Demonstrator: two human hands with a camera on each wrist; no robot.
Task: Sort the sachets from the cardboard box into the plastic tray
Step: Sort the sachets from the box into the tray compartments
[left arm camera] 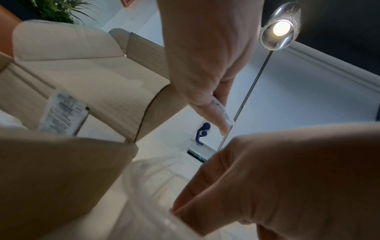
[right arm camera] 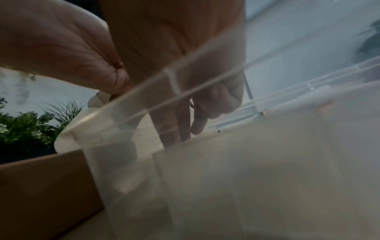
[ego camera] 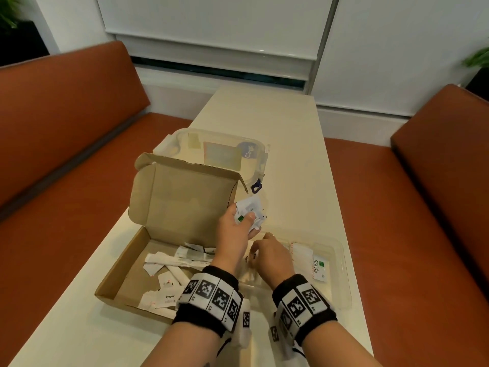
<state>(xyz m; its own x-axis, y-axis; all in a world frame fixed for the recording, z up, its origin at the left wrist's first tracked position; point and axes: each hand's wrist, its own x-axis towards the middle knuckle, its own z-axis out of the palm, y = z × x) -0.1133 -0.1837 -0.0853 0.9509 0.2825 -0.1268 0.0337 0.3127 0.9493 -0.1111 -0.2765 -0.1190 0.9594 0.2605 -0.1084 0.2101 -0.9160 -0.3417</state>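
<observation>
Marker-covered wristbands (ego camera: 211,295) sit closest to the head view, one on each forearm. Beyond them the left hand (ego camera: 234,229) is raised between the cardboard box (ego camera: 127,263) and the plastic tray (ego camera: 341,276), its fingers (ego camera: 247,219) and thumb pinching a small fan of white sachets (ego camera: 252,207), one showing a green mark. The right hand (ego camera: 270,256) reaches down into the tray at its 9 o'clock end; its fingers curl downward, but whether they pinch anything cannot be told from any view.

More sachets lie loose on the box floor (ego camera: 169,263): flat white paper packets, some long and narrow, one printed "Pepper" (ego camera: 169,298) near 6 o'clock. In the tray a "Stevia" sachet (ego camera: 318,268) rests toward 3 o'clock beside a white stack. A clear lidded container (ego camera: 222,152) stands at 12 o'clock behind the box's open flap on the pale surface (ego camera: 291,128).

These packets are probably very light, thin and limp, and likely to slide against each other, so a fanned bundle could shed one. Pinching a single sachet by its sealed end or flat middle looks the safer hold; tearing seems unlikely under a gentle grip.
</observation>
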